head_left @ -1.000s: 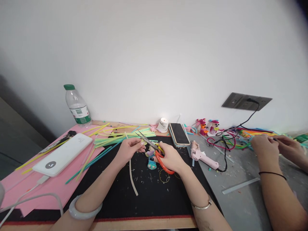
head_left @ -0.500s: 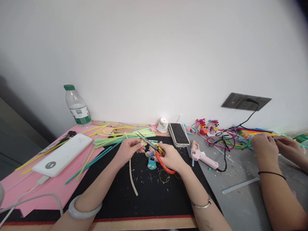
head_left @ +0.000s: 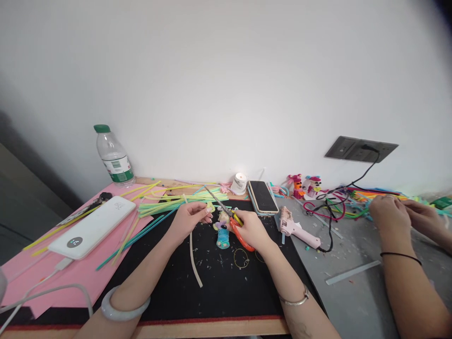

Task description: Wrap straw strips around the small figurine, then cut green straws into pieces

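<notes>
My right hand [head_left: 252,228] grips scissors [head_left: 243,237] with orange and yellow handles, their blades pointing up and left. Between the thumb and fingers of my left hand [head_left: 192,217] is a small yellow-green pipe cleaner piece [head_left: 211,207], just left of the blades. Below and between the hands, a little figure [head_left: 222,238] with a blue striped body lies on the black mat [head_left: 226,294]; the scissors and my right hand partly cover its upper end. A cream pipe cleaner [head_left: 194,263] runs down the mat beside my left hand.
Green and yellow pipe cleaners [head_left: 165,207] lie behind my left hand. On pink paper [head_left: 95,278] rests a white power bank [head_left: 93,227] near a bottle [head_left: 115,157]. Rightward are a phone [head_left: 263,197], a corded glue gun [head_left: 298,230] and a co-worker's hands [head_left: 390,216].
The scissors have swung slightly right, away from the piece in my left hand, and their blades look closer together. More of the blue figure shows. My left hand has barely moved.
</notes>
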Demonstrator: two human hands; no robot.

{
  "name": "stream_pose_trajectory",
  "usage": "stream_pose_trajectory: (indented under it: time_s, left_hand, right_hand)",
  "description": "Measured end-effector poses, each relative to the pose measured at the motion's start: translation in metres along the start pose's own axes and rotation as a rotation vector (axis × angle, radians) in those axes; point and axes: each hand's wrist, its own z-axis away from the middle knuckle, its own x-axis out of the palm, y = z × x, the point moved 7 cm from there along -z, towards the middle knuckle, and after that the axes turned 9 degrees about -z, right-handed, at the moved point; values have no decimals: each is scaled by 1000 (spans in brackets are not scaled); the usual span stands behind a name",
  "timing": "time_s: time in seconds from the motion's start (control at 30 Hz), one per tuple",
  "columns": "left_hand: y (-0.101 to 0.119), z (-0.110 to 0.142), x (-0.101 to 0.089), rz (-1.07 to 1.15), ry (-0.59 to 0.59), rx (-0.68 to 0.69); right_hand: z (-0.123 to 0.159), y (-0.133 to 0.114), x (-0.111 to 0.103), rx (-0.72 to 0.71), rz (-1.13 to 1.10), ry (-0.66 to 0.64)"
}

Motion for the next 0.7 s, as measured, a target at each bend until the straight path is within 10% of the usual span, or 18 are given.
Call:
stream_pose_trajectory:
  time_s: [0.7]
  left_hand:
    - [-6, 0, -5, 100, 143, -66]
  right_hand:
    - [-1, 5, -2, 48, -27, 71]
